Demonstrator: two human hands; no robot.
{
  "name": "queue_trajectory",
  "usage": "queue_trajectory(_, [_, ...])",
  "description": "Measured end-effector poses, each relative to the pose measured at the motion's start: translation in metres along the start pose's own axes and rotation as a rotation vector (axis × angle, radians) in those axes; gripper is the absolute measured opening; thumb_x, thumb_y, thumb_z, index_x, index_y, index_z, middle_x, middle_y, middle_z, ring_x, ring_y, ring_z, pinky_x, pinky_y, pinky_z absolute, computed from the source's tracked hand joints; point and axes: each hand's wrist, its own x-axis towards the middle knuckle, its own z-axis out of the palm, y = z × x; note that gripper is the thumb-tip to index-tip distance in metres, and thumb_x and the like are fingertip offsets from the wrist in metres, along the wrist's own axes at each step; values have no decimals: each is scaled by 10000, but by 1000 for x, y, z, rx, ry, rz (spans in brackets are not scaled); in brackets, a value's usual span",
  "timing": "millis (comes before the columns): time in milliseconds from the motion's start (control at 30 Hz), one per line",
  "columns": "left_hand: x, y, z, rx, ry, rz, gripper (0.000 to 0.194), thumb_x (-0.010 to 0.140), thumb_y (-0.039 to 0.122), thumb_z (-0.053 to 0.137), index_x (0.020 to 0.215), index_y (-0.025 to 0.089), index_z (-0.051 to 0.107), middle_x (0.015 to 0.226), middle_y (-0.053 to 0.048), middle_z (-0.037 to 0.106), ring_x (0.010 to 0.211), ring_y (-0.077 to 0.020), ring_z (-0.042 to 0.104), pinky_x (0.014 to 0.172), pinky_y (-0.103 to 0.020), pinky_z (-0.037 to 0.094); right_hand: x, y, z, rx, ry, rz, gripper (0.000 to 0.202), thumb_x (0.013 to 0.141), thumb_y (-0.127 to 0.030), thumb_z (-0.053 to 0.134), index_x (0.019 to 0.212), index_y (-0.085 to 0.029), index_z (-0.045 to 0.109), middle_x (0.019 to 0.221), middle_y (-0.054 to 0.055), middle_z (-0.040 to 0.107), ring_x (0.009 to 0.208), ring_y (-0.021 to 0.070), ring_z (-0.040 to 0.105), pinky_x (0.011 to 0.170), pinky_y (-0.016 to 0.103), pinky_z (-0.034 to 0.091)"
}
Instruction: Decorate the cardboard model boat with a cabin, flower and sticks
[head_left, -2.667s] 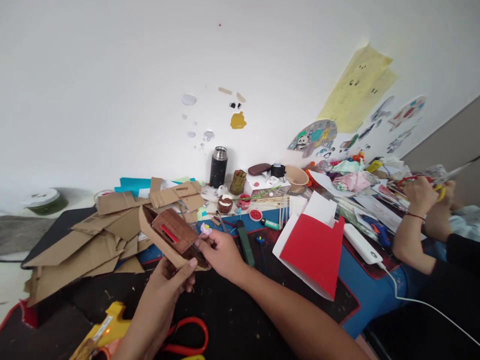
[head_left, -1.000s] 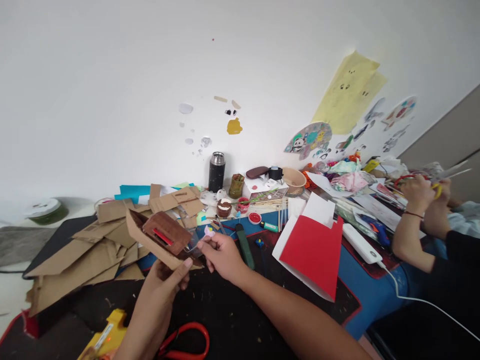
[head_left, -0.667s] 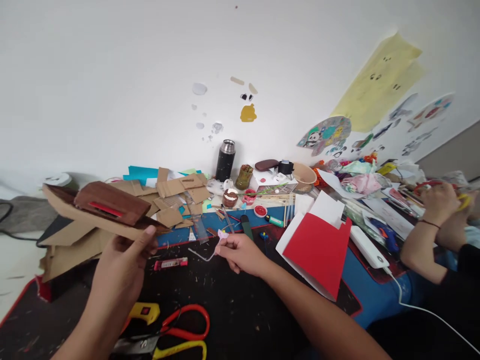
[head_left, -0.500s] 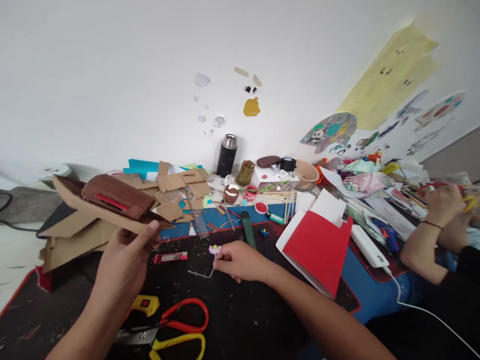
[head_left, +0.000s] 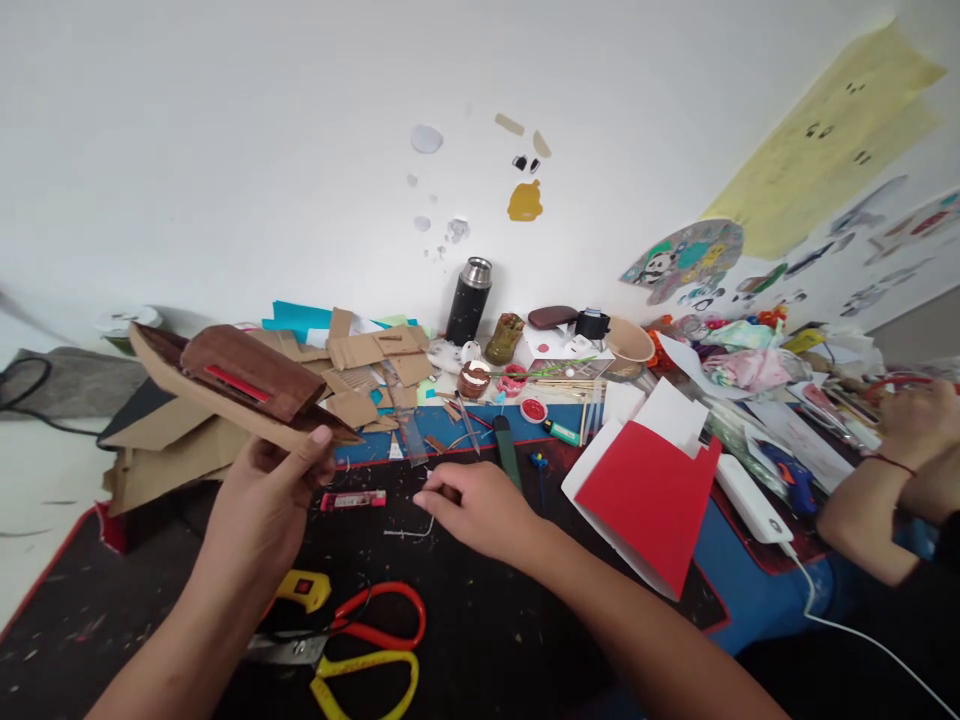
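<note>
At the far left a round tub (head_left: 127, 325) with a white top stands by the wall, its inside out of sight. The left hand (head_left: 262, 500) grips the near end of a cardboard boat (head_left: 247, 385), thumb on the edge, fingers beneath; the boat's brown cabin sits in the hull and shows a red strip in its slot. The boat is raised above the desk (head_left: 480, 640), in front of the cardboard scraps (head_left: 352, 350). Below lie scissors (head_left: 367, 660) with one red and one yellow handle. The right hand (head_left: 480, 505) pinches a thin bent wire (head_left: 409, 534) between closed fingers, its lower length pointing left. Behind stands a black flask (head_left: 467, 310) with a steel neck. Just right, a brown pot (head_left: 474, 380) holds something white; an olive jar (head_left: 504, 340) has contents I cannot make out. Next, a small pot (head_left: 514, 382) shows pinkish red inside, and nearer, a shallow white-rimmed dish (head_left: 533, 411) holds bright red stuff. Further right sits a wide tan bowl (head_left: 628, 340).
</note>
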Motion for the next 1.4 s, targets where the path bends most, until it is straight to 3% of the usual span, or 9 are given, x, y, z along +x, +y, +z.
queue_trajectory(200, [-3,7,2,11,-2,32,572,494,472,1126,771,218,696,697,39,642,653,-130,558,557,-193,505,31,-38,26,-334,-114,-173,293,1116,-480,732,1202,-216,826,1072,110,893,950,294,834,794,355,537])
queue_trajectory(367, [-4,10,2,14,-19,48,564,523,486,1118,780,219,693,703,40,630,633,-130,549,534,-214,479,48,-47,41,-503,-190,-226,302,1128,-413,688,1241,-157,802,1065,181,887,987,360,855,823,420,600])
queue_trajectory(500, [-5,13,1,5,-22,66,566,547,491,1113,790,199,693,704,38,640,646,-120,553,560,-214,470,41,-47,40,-422,-156,-203,253,1159,-367,646,1214,-183,810,1104,158,890,987,312,850,825,382,578])
queue_trajectory(667, [-5,23,0,-9,-40,109,552,568,434,1122,763,197,663,690,27,639,657,-133,575,583,-244,462,16,-52,35,-127,-165,-249,288,1106,-504,758,1236,-255,819,987,31,881,896,231,824,775,310,529])
queue_trajectory(833, [-3,37,-4,-26,-33,171,494,634,387,1102,773,188,672,706,20,632,677,-134,570,585,-260,434,9,-64,56,-334,-292,-370,487,1091,-620,723,1295,-184,795,1181,121,854,1028,299,820,800,366,612])
queue_trajectory(967, [-1,55,-7,-74,-24,243,515,588,331,1127,845,182,706,792,10,710,678,-118,557,584,-254,431,17,-78,81,-433,-297,-457,560,1089,-639,713,1272,-117,795,1166,155,831,1088,339,805,894,438,661])
queue_trajectory(1100, [1,73,-13,-112,32,335,574,512,306,1159,816,180,689,812,21,734,710,-124,563,592,-251,422,23,-88,94,-430,-309,-429,454,1111,-514,703,1267,-94,776,1181,156,834,1077,338,816,891,444,666])
queue_trajectory(1233, [2,83,-18,-110,66,383,524,569,248,1118,773,180,640,735,27,688,729,-134,569,617,-265,415,22,-88,92,-344,-347,-309,381,1076,-435,658,1254,-118,772,1214,166,846,1026,347,829,802,437,654])
queue_trajectory(1400, [2,95,-23,-102,101,448,516,528,188,1073,693,195,585,695,54,619,705,-123,563,568,-250,400,20,-71,85,50,-257,-69,240,930,-384,765,1112,-228,739,1087,77,848,954,300,818,820,380,604])
